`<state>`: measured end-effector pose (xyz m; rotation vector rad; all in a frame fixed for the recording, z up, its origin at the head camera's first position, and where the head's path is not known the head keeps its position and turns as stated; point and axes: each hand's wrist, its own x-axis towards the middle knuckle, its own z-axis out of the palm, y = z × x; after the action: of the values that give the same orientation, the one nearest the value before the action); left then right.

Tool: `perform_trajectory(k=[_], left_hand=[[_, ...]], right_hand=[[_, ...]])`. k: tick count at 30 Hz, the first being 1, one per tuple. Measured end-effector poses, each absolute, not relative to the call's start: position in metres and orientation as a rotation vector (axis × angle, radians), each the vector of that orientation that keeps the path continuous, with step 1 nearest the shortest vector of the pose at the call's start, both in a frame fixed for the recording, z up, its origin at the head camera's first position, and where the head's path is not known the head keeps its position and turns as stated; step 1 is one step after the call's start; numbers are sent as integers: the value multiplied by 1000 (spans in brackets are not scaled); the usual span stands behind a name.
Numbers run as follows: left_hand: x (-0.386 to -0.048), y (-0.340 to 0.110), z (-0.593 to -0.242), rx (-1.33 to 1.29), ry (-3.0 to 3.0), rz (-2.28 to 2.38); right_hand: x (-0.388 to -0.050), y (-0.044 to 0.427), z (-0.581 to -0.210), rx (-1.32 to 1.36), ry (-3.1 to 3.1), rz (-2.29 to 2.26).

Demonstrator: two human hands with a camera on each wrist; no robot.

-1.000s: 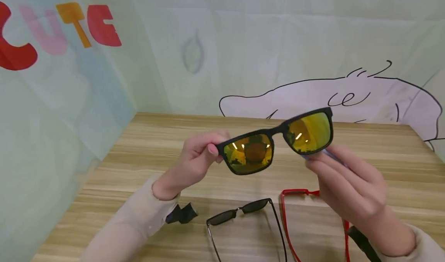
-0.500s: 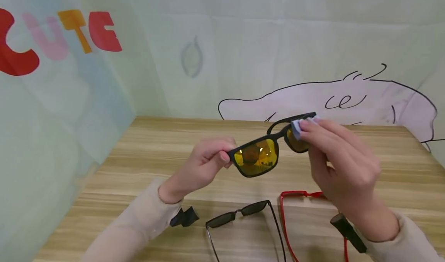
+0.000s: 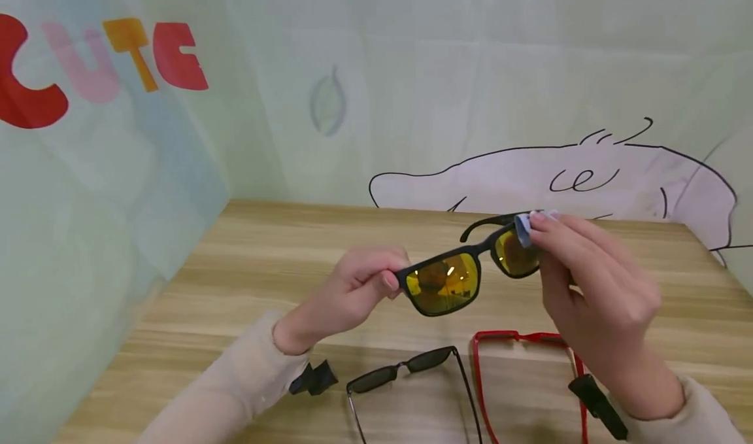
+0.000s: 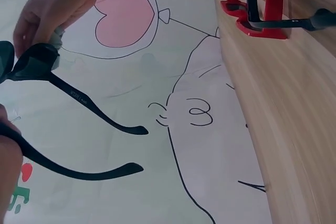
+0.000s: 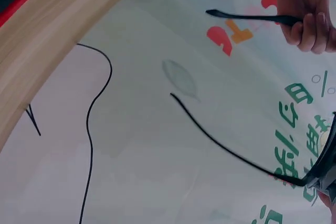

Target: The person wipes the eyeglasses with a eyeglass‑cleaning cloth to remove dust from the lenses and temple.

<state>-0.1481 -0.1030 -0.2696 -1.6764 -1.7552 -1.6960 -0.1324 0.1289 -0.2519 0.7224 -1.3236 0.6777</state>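
Black-framed sunglasses [image 3: 442, 284] with yellow mirrored lenses are held above the table, tilted up toward the right. My left hand [image 3: 359, 290] pinches them at the left hinge corner between thumb and fingers. In my right hand [image 3: 600, 300] a small light-blue cloth [image 3: 523, 229] is pinched against the outer part of the other lens, covering its edge. Both temples [image 4: 100, 109] stand unfolded in the left wrist view. The right wrist view shows the left hand [image 5: 307, 24] curled round one temple; the right hand is mostly out of that frame.
On the wooden table [image 3: 235, 287] below lie dark-lensed glasses [image 3: 402, 369] with thin temples and, to their right, red-framed glasses [image 3: 518, 337], partly behind the right wrist. A printed cloth backdrop [image 3: 412, 104] stands at the back and left.
The right hand has come from behind the right lens to its front with the cloth, then slid toward its outer edge. The sunglasses have shifted slightly right and down with the left hand.
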Motion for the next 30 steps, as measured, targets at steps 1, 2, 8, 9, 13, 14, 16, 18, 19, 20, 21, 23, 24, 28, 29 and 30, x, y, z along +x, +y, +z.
perform_trajectory(k=[1,2,8,9,13,14,16,18,19,20,21,23,24,28,29,30], left_hand=[[-148,-102,-270,-1672,-1764,-1692],[-148,-102,-271,-1659,-1774,-1692],[-148,-105,-274,-1553,-1807,-1716],[-149,-105,-274,-1539,-1807,-1737],[-150,-109,-276,-1473,-1827,-1866],[-150,-110,-277,-1465,-1826,-1899],[-150,-111,-277,-1465,-1823,-1965],[-150,-110,-278,-1479,-1815,-2010],[-150,-110,-277,-1486,-1815,-2021],[-150,-109,-278,-1492,-1819,-2030],[-150,-108,-278,-1490,-1828,-2041],[-149,-105,-278,-1480,-1848,-2069],[-149,-103,-278,-1471,-1856,-2097],[-147,-95,-279,-1439,-1852,-2226],[-147,-94,-278,-1420,-1851,-2267],[-146,-93,-278,-1399,-1849,-2305]], right_hand=[[-131,126,-253,753,-1322,681],[-129,123,-255,796,-1320,682],[-113,125,-260,1110,-1492,674],[-112,129,-259,1122,-1528,650],[-117,142,-256,1091,-1603,486],[-117,146,-255,1078,-1613,447],[-118,152,-254,1059,-1611,401],[-120,155,-254,1052,-1556,390],[-122,154,-255,1052,-1508,394],[-124,153,-255,1051,-1460,395],[-126,151,-256,1047,-1417,393],[-130,147,-258,1038,-1333,392],[-132,144,-260,1033,-1302,390],[-139,139,-264,985,-1213,395],[-141,139,-264,968,-1191,394],[-143,139,-265,949,-1172,395]])
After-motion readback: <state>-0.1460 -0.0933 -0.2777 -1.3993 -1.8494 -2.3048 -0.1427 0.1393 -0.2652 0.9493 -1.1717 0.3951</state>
